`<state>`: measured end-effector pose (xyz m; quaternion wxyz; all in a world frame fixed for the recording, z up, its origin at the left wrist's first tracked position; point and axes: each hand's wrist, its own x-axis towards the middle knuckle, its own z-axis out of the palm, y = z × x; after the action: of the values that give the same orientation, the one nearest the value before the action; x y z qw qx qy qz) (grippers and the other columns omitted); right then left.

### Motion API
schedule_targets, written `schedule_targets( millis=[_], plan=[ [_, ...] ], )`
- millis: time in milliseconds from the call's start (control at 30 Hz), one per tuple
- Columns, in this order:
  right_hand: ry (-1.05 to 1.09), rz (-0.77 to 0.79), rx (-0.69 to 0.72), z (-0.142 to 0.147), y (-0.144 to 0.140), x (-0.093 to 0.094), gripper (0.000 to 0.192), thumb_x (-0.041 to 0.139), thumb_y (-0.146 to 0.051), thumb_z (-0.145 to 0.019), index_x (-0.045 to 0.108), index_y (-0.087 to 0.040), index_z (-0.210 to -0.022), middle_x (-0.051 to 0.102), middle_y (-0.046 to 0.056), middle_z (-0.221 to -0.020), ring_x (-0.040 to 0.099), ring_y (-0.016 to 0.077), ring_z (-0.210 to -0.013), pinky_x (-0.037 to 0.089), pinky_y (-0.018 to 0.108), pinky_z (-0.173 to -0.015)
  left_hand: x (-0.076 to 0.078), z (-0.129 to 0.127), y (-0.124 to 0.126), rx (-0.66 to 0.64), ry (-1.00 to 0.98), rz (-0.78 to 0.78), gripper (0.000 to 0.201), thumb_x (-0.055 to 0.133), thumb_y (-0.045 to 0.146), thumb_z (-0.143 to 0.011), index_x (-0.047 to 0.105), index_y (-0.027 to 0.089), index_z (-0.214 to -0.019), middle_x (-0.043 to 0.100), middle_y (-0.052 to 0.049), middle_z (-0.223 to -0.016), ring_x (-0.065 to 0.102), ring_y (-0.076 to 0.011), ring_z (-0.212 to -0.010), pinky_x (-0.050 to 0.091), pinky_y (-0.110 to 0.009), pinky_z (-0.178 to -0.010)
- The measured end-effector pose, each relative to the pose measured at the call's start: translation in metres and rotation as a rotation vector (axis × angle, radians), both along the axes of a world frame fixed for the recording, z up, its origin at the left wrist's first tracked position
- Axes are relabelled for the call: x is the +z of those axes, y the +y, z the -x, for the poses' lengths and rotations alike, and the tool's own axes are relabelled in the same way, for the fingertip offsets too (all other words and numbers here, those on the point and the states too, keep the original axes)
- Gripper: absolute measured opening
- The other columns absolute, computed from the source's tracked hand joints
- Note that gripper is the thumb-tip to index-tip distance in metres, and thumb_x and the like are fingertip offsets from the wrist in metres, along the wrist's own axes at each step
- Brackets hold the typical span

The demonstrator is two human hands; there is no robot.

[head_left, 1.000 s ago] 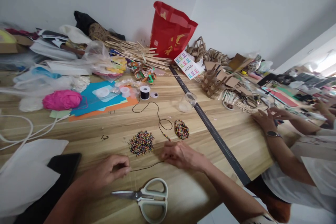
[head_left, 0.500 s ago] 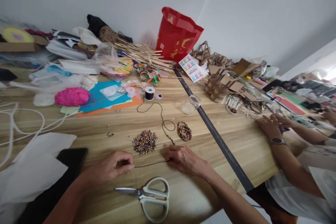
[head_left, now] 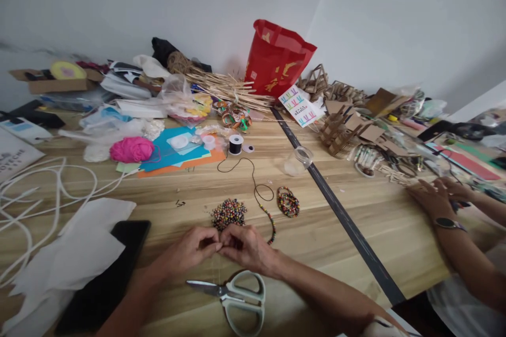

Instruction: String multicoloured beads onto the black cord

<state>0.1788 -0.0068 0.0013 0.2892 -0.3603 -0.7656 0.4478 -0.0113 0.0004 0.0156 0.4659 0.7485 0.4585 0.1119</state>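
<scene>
We pinched our left hand (head_left: 193,248) and right hand (head_left: 247,246) together on the black cord (head_left: 259,189), fingertips touching, just below the bead pile (head_left: 229,212) on the worktop (head_left: 336,242).

Bead pile (head_left: 229,212): mixed red, yellow, green, dark. Beaded ring (head_left: 288,202) right of it: same mixed colours. Cord (head_left: 259,183) and spool (head_left: 236,144): black. Scissors (head_left: 237,298), near edge: pale grey-green handles, silver blades. Yarn ball (head_left: 132,149), left: bright pink. Paper sheets (head_left: 174,156): blue over orange. Bag (head_left: 277,59), far: red with gold print. Table (head_left: 328,231): light wood grain, black strip running near to far.
</scene>
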Motion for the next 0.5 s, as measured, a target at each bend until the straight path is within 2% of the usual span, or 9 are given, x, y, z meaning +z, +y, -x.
schedule_targets(
  millis=[200,400,500],
  plan=[
    [0.022,0.031,-0.095,-0.002,0.002,-0.011,0.011,0.06,-0.023,-0.08,0.063,-0.014,-0.075,0.058,0.0,-0.065,0.049,0.0096,-0.059,0.036,0.019,-0.053,0.002,-0.002,0.001,0.052,-0.019,0.011,0.028,0.046,0.037,-0.083,0.056,0.017,-0.066,0.054,0.002,-0.063,0.05,-0.0164,-0.066,0.036,-0.024,-0.06],
    [0.151,0.229,-0.164,-0.005,0.003,-0.017,0.015,0.058,-0.027,-0.081,0.059,-0.013,-0.073,0.051,-0.003,-0.057,0.044,0.0076,-0.05,0.034,0.018,-0.047,0.002,0.0,0.005,0.155,-0.13,0.007,0.034,0.04,0.044,-0.084,0.051,0.018,-0.067,0.053,0.001,-0.065,0.051,-0.0165,-0.067,0.039,-0.025,-0.062],
    [0.2,0.263,-0.181,-0.006,0.003,-0.015,0.022,0.06,-0.033,-0.08,0.059,-0.014,-0.072,0.049,-0.003,-0.056,0.041,0.0075,-0.049,0.032,0.018,-0.046,0.0,-0.002,0.006,0.193,-0.169,-0.008,0.036,0.039,0.046,-0.085,0.051,0.018,-0.066,0.053,0.001,-0.065,0.051,-0.0163,-0.068,0.04,-0.026,-0.064]
  ],
)
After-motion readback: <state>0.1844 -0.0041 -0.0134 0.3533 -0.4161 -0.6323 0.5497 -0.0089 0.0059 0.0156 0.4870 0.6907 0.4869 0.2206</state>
